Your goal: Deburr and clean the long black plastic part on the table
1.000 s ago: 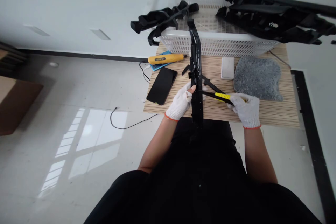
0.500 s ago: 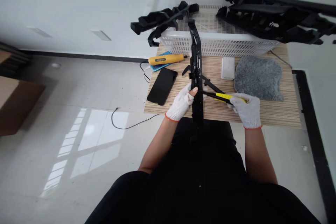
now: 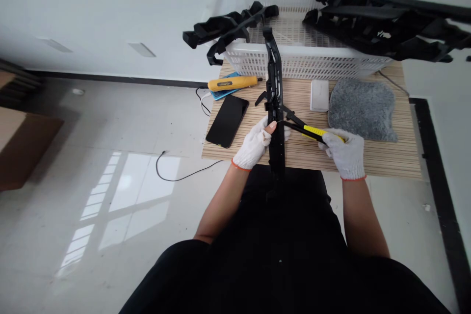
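A long black plastic part [image 3: 274, 86] stands out from my body over the table, its far end near the basket rim. My left hand [image 3: 253, 144], in a white glove with the thumb tip bare, is closed around the part near its middle, thumb on top. My right hand [image 3: 344, 152], gloved too, grips a yellow-and-black utility knife [image 3: 312, 130]. Its thin dark tip points left and reaches the part beside my left thumb; whether it touches is too small to tell. Beneath them lies a dark caliper-like tool [image 3: 297, 118], partly hidden by the part.
On the striped table [image 3: 386, 157] lie a black phone [image 3: 227, 121], a yellow pen-shaped power tool [image 3: 233, 83], a white box [image 3: 319, 95] and a grey cloth [image 3: 362, 110]. A white basket [image 3: 312, 61] behind holds more black parts [image 3: 382, 24]. A cable [image 3: 184, 176] trails over the floor.
The knife's tip has moved up slightly along the black part, and the knife is tilted a little more. My left hand and the part are almost still.
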The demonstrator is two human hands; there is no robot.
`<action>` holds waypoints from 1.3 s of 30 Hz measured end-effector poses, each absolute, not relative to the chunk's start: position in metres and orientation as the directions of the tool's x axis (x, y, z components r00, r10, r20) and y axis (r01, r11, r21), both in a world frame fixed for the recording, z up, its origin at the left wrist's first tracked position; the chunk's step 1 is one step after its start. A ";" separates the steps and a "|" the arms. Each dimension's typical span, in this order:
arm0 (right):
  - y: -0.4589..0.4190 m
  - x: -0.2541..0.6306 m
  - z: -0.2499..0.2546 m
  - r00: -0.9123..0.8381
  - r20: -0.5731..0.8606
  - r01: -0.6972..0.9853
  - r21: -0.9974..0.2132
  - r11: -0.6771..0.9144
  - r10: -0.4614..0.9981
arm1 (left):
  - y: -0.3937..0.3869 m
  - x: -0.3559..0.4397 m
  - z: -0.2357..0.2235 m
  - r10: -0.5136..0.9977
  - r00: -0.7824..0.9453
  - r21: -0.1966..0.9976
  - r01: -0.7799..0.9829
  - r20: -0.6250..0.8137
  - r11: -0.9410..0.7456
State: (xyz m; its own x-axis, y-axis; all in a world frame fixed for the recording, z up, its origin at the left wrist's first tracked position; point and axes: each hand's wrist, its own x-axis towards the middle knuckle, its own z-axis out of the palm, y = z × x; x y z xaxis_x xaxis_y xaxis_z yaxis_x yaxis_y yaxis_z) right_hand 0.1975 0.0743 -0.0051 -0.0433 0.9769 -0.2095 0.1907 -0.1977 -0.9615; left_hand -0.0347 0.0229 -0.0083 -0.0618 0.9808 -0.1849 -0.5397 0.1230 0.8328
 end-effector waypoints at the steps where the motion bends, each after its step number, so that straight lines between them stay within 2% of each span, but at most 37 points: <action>1: 0.074 0.197 -0.005 -0.037 -0.199 0.186 -0.964 -0.189 0.979 | 0.023 -0.035 -0.008 0.980 -0.062 0.829 -0.545 -0.189 0.125; 10: 0.074 0.195 -0.003 -0.032 -0.223 0.131 -0.967 -0.217 0.974 | 0.023 -0.034 -0.005 0.982 -0.034 0.837 -0.529 -0.185 0.140; 17: 0.073 0.193 -0.004 -0.037 -0.220 0.111 -0.970 -0.214 0.975 | 0.023 -0.036 -0.009 0.982 -0.027 0.879 -0.451 -0.188 0.156; 22: 0.075 0.192 -0.008 0.070 -0.157 0.069 -0.984 -0.162 0.985 | 0.026 -0.035 -0.006 0.974 -0.029 0.838 -0.516 -0.224 0.178; 27: 0.075 0.193 -0.007 0.040 -0.176 0.093 -0.980 -0.179 0.984 | 0.038 -0.032 0.000 0.966 -0.114 0.854 -0.500 -0.232 0.146; 33: 0.074 0.192 -0.005 0.030 -0.159 0.059 -0.985 -0.161 0.987 | 0.053 -0.022 0.006 0.963 -0.213 0.864 -0.501 -0.167 0.039; 39: 0.073 0.195 -0.007 0.011 -0.164 0.077 -0.983 -0.165 0.986 | 0.054 -0.017 0.001 0.935 -0.317 0.906 -0.423 -0.160 0.012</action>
